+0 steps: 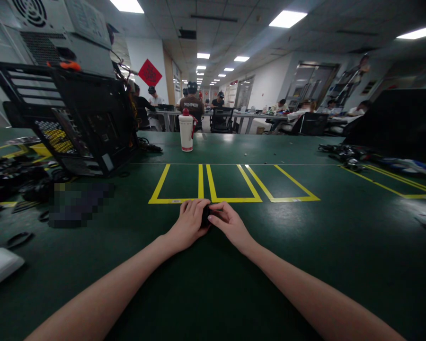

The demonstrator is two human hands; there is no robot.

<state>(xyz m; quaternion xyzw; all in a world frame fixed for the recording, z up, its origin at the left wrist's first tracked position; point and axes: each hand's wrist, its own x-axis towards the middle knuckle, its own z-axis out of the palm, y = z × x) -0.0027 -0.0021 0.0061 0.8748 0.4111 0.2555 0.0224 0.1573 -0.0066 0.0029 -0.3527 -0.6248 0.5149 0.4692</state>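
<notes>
Both hands meet over the green table [270, 265], just in front of the yellow tape outlines [234, 200]. A small black object [206, 216] sits between them, mostly covered by fingers, so its kind does not show. My left hand [189, 223] is wrapped over it from the left, fingers curled down. From the right, my right hand [230, 225] closes thumb and bent fingers at the object's edge.
An open black computer case [92, 128] stands at the left with cables around it. Behind the tape is a white bottle with a red lid [186, 132]. More cables [348, 154] and a dark panel [404, 118] are at the right. People sit at far desks.
</notes>
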